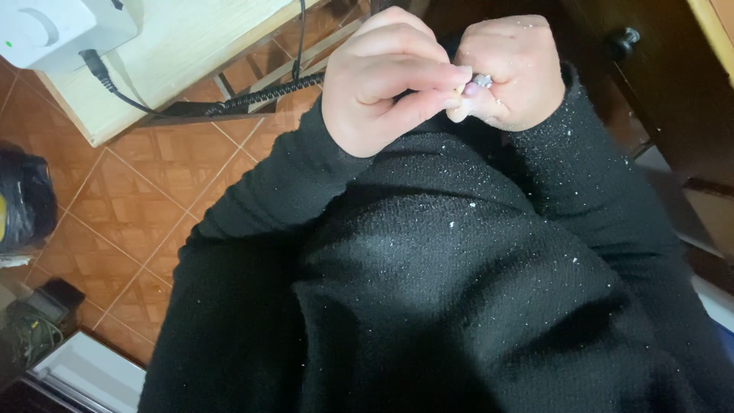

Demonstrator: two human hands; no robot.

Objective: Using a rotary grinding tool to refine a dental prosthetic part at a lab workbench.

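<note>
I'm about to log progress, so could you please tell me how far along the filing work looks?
Done: white dust speckles the black sweater, so some filing looks finished. In hand: the left hand and right hand are pressed together, with a small metal bit at a fingertip; its coiled cord runs to a white unit. What remains cannot be judged from here.

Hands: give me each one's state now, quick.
Left hand: closed, fingers curled, pinching at a small shiny tip.
Right hand: closed around that small shiny tip; what it is cannot be told.
</note>
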